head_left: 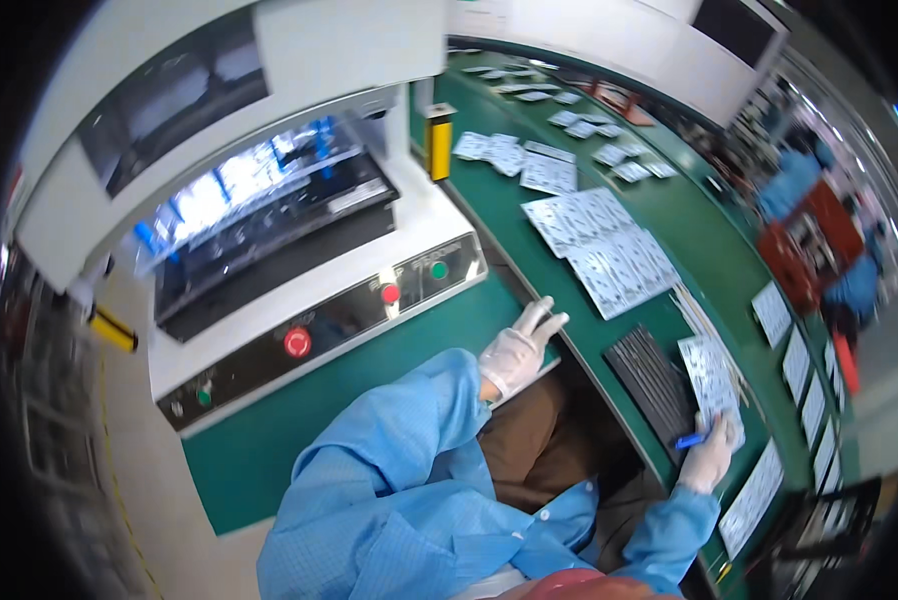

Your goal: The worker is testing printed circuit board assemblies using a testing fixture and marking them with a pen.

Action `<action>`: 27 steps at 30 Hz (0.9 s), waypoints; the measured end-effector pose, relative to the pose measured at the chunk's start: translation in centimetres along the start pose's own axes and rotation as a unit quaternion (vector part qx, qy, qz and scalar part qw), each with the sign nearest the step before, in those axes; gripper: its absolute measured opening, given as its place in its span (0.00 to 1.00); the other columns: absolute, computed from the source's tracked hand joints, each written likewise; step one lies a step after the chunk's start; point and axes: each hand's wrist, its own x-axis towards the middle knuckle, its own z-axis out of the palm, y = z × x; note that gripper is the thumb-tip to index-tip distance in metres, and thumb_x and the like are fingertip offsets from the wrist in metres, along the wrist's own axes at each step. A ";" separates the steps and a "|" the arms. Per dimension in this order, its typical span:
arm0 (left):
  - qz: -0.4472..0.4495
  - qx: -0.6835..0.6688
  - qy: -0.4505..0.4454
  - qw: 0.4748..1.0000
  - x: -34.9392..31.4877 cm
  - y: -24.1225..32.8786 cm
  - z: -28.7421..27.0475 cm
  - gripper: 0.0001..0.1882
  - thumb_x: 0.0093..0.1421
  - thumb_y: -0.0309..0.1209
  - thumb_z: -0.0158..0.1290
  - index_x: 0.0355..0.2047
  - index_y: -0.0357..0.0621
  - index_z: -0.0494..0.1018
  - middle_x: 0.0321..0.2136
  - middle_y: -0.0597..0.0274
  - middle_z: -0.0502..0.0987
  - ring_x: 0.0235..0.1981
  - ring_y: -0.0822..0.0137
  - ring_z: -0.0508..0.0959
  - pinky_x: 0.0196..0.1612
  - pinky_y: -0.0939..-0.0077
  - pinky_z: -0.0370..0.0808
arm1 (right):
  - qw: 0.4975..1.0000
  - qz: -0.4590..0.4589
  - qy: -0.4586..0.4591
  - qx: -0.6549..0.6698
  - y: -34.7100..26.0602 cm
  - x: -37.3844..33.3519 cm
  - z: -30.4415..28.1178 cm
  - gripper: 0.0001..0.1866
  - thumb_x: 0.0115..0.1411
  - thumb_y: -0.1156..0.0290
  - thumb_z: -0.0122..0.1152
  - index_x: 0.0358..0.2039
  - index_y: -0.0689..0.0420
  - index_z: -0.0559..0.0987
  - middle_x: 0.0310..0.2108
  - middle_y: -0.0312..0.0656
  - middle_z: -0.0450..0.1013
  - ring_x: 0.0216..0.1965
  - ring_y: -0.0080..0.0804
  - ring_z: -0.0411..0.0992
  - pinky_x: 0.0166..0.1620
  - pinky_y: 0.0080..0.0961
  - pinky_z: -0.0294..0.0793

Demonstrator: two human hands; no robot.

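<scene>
My left hand [512, 362], in a white glove, is over the edge of the green bench in front of the machine. Its fingers are stretched out and hold nothing. My right hand [707, 462], gloved too, is closed around a blue pen [690, 440]. Its fingertips also meet the lower end of a pale panel with rows of dark marks [707, 370]; whether they grip it I cannot tell. Close to that hand lies a black keyboard [651, 385]. Another pale panel [752, 500] lies just right of my right wrist.
At the left stands a white machine with a lit opening, a red emergency stop button [297, 342] and a smaller red button [391, 293]. Several pale panels [609, 250] cover the green table [669, 215] beyond the keyboard. A yellow post [439, 148] rises beside the machine. Other people in blue work at far right.
</scene>
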 end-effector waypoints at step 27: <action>0.003 0.081 -0.032 0.996 -0.2 1.0 3.1 0.33 0.55 0.30 0.54 0.60 0.54 0.56 0.60 0.41 0.55 0.54 0.45 0.71 0.36 0.61 0.82 | 0.970 -0.025 -0.212 0.114 -0.2 2.7 0.6 0.16 0.70 0.66 0.39 0.46 0.64 0.72 0.65 0.40 0.57 0.61 0.29 0.55 0.58 0.25 0.64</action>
